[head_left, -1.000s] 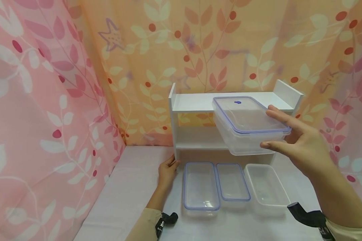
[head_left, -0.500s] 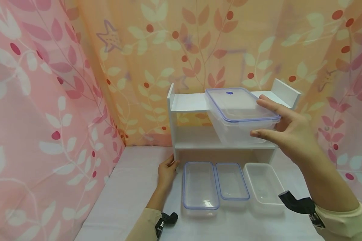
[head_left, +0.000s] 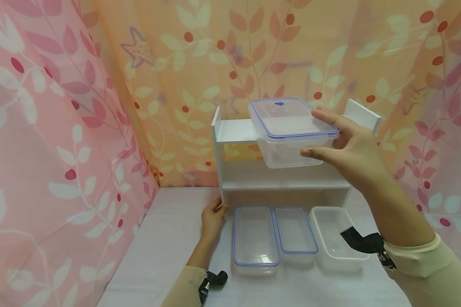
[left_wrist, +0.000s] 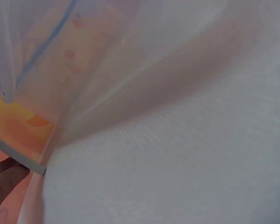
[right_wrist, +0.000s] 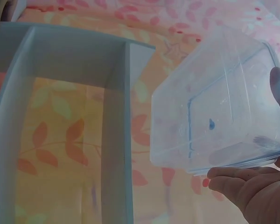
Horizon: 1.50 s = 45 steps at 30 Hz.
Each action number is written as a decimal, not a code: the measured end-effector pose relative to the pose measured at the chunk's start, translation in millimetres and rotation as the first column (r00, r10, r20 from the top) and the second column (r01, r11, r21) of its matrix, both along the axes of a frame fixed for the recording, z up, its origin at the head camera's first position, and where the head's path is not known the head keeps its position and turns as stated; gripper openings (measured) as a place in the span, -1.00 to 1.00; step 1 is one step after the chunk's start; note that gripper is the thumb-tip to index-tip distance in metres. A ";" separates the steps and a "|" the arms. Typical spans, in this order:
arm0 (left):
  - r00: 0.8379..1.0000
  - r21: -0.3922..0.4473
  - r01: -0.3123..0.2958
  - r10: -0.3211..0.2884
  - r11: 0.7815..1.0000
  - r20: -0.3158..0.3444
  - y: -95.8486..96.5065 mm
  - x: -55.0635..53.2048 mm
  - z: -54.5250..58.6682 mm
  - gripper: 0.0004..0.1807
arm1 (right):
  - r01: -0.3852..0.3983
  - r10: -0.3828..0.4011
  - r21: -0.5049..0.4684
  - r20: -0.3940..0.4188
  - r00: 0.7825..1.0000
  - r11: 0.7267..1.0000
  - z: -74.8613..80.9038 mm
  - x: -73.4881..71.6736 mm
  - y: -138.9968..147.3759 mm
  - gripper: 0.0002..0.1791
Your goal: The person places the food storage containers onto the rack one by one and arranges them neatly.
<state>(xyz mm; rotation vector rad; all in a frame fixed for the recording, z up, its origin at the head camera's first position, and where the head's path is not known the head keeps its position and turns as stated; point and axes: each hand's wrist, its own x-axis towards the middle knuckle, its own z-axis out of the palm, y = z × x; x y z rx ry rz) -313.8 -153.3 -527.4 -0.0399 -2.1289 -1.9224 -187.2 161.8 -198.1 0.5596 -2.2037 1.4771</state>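
My right hand (head_left: 353, 147) grips a clear plastic food container (head_left: 288, 151) with a blue-rimmed lid by its right end, thumb in front and fingers at the lid's far side. The container is held in the air before the top of a white two-tier shelf (head_left: 238, 131); in the right wrist view, the container (right_wrist: 214, 107) is apart from the shelf (right_wrist: 128, 140). Low on the shelf's left side panel, my left hand (head_left: 213, 219) holds its edge. The left wrist view shows the fingers (left_wrist: 11, 179) against that panel (left_wrist: 23, 159).
Before the shelf, on the white-covered table (head_left: 153, 256), stand a larger lidded container (head_left: 255, 236), a smaller lidded one (head_left: 296, 230) and a lidless one (head_left: 339, 238). A patterned curtain (head_left: 169, 85) hangs behind, another pink one (head_left: 61, 170) at left.
My right hand has raised the food container and moved it left, from in front of the shelf's middle tier to near its top. The left hand stays on the panel.
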 end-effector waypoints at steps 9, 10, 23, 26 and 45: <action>0.999 0.023 -0.010 0.009 1.000 0.047 0.8 -1.4 -2.1 -0.45 | -0.020 0.021 -0.082 0.015 1.000 0.996 1.7 -18.2 -9.0 -0.13; 0.999 0.022 -0.013 0.012 1.000 0.049 0.9 -1.3 -2.3 -0.45 | 0.011 -0.010 -0.057 0.011 1.000 0.998 1.5 -20.0 -9.5 -0.13; 0.999 0.039 -0.015 0.013 0.999 0.045 4.0 0.6 -1.7 -0.58 | 0.013 -0.014 -0.018 -0.007 1.000 1.000 8.2 -44.5 -30.2 -0.10; 0.998 0.052 0.011 -0.013 0.999 0.054 4.0 7.1 11.3 -0.58 | 0.022 -0.022 -0.017 -0.011 1.000 1.000 8.9 -52.0 -34.8 -0.09; 0.996 -0.031 -0.075 0.076 0.997 0.037 -0.9 3.3 3.0 -0.59 | 0.034 -0.034 0.003 0.019 0.999 0.999 -3.2 -90.1 -69.6 -0.02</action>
